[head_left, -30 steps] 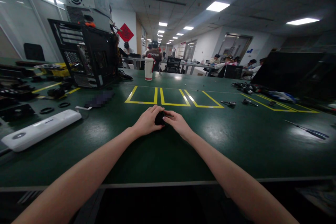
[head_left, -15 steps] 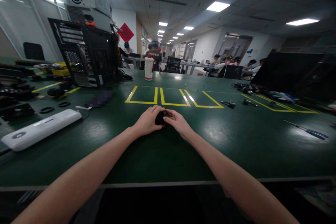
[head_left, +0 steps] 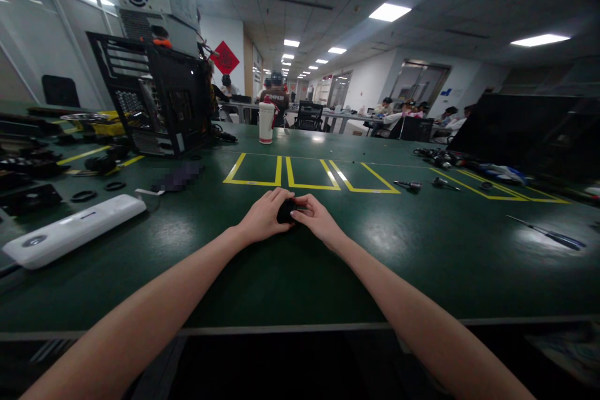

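Observation:
A small black round part [head_left: 284, 211] sits between my hands, just in front of the yellow-taped outlines; its exact kind I cannot make out. My left hand [head_left: 265, 217] curls around its left side, with the thumb along the near edge. From the right, my right hand [head_left: 315, 219] pinches it between thumb and fingertips. Much of the part is hidden behind the fingers. Both hands rest low over the green tabletop [head_left: 300, 281].
A white power-strip-shaped device [head_left: 79, 228], black rings [head_left: 83, 196] and a black computer case [head_left: 164, 100] stand left. A white cup [head_left: 266, 123] is at the back. Rightward lie metal drill-chuck-like parts [head_left: 412, 185], a screwdriver [head_left: 550, 234] and a dark monitor [head_left: 525, 131].
The right thumb and fingers have shifted very slightly on the black part. My left hand keeps its place, and the things on the table have not moved.

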### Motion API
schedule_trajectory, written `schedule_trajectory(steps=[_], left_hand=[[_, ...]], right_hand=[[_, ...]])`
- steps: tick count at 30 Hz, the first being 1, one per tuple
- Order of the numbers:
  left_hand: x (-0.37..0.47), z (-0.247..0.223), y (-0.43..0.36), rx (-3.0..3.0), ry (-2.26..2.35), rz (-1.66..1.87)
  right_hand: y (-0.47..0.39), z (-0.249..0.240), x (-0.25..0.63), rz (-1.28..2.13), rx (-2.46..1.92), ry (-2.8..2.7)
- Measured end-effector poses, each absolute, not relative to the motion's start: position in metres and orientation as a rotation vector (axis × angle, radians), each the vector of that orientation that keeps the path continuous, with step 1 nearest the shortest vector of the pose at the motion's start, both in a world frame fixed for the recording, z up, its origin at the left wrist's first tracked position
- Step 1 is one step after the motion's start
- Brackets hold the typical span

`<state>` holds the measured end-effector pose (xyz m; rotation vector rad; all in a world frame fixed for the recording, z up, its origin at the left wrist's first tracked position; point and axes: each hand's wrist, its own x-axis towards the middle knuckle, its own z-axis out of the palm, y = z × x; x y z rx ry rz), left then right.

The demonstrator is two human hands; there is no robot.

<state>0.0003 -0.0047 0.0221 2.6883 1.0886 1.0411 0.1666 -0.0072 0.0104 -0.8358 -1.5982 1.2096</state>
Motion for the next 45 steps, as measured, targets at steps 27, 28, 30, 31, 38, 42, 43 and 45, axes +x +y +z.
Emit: schedule_trajectory(steps=[27, 28, 30, 31, 38, 42, 43, 45], left_hand=[[0.0004, 0.0221, -0.0047, 2.673, 1.106, 1.046], [0.0003, 0.022, -0.0046, 2.675, 1.106, 1.044], [0.0001, 0.0219, -0.0045, 2.681, 1.103, 1.037], [0.0002, 0.0218, -0.0045, 2.683, 1.104, 1.039], [0.0013, 0.0225, -0.005, 2.682, 1.099, 1.054], [0.0009, 0.0227, -0.0053, 2.686, 1.101, 1.046], [0.0008, 0.0226, -0.0052, 2.688, 1.102, 1.043], [0.0006, 0.0223, -0.0048, 2.693, 1.105, 1.036]], right_hand=[[-0.0102, 0.0139, 0.1662, 1.232, -0.855, -1.61], [-0.0108, 0.014, 0.1661, 1.22, -0.85, -1.605], [-0.0117, 0.0148, 0.1657, 1.188, -0.855, -1.607], [-0.0119, 0.0153, 0.1655, 1.169, -0.86, -1.611], [-0.01, 0.0164, 0.1656, 1.161, -0.966, -1.635], [-0.0109, 0.0168, 0.1657, 1.181, -0.927, -1.645], [-0.0112, 0.017, 0.1655, 1.172, -0.914, -1.64], [-0.0112, 0.0171, 0.1654, 1.142, -0.89, -1.637]])
